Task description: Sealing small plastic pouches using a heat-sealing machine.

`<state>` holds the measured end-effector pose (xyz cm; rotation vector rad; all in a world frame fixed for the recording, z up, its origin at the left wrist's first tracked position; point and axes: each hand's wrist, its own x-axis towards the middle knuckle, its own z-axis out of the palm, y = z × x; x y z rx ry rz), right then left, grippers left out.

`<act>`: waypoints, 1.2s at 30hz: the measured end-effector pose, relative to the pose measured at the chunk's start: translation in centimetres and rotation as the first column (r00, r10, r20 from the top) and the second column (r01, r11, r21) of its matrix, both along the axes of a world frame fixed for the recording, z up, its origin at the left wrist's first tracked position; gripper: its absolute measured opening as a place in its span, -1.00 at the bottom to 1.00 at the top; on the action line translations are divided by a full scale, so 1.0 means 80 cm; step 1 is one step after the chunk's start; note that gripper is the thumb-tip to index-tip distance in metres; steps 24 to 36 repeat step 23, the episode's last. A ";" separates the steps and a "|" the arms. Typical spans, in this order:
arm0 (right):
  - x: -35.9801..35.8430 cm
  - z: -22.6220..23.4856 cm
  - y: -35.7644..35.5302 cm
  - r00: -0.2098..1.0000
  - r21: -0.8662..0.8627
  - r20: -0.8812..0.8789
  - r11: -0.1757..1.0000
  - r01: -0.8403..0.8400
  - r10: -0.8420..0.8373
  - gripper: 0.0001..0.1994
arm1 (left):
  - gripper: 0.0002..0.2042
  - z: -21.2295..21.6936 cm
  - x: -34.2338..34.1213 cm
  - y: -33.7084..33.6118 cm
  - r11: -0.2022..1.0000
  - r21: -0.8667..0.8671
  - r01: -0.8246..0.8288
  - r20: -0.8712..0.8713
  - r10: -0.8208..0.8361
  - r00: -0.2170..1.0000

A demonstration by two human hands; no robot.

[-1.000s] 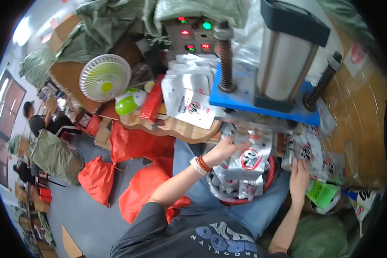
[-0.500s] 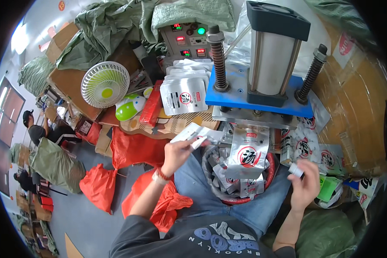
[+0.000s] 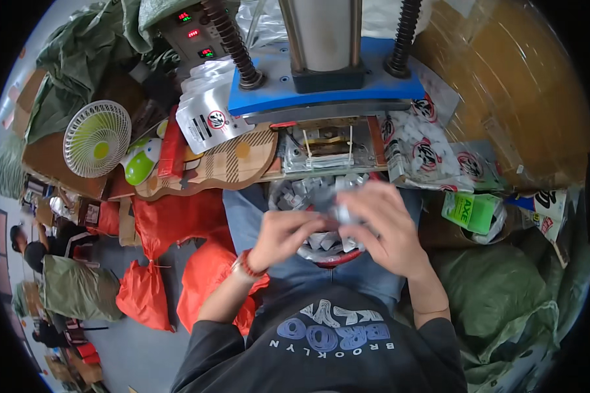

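Note:
My left hand [image 3: 285,237] and my right hand [image 3: 388,229] are close together above a basket [image 3: 337,261] between my knees. The left fingers pinch a silvery pouch [image 3: 339,213], blurred and mostly hidden by the hands. The right fingers bend over it, smeared by motion; whether they grip anything is unclear. Small silver packs [image 3: 324,241] fill the basket, which has a red rim. Beyond the hands stands a press with a blue plate [image 3: 328,80], raised over a metal bed [image 3: 328,156] with two pale upright pins.
Flat silver pouches [image 3: 206,121] lie fanned left of the press, by a red block [image 3: 172,147] and a fan [image 3: 97,139]. White pieces [image 3: 426,141] lie in a tray on the right. Red bags [image 3: 144,295] stand at left, a green sack [image 3: 491,288] at right.
Both hands have come together over the basket, the right moving in from the right side. The printed pouch that hung from the press bed is gone from there. The view has shifted.

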<state>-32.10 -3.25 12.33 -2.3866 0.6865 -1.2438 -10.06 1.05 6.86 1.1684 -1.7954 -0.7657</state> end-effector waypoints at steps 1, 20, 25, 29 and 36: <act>0.004 -0.020 -0.009 0.994 0.066 0.002 0.992 0.106 -0.106 -0.44 | -0.83 -0.027 -0.011 -0.008 0.970 0.238 -0.040 -0.125 0.072 0.990; -0.146 -0.328 -0.059 0.927 0.904 -0.168 0.323 0.280 -0.335 -0.23 | -0.50 -0.035 0.064 -0.082 0.613 0.787 0.072 -0.087 -0.005 0.996; -0.115 -0.341 -0.073 0.863 0.995 0.043 0.098 0.007 -0.503 -0.09 | -0.42 -0.106 0.111 -0.051 0.716 0.679 -0.163 0.229 0.005 0.974; -0.115 -0.341 -0.073 0.863 0.995 0.043 0.098 0.007 -0.503 -0.09 | -0.42 -0.106 0.111 -0.051 0.716 0.679 -0.163 0.229 0.005 0.974; -0.115 -0.341 -0.073 0.863 0.995 0.043 0.098 0.007 -0.503 -0.09 | -0.42 -0.106 0.111 -0.051 0.716 0.679 -0.163 0.229 0.005 0.974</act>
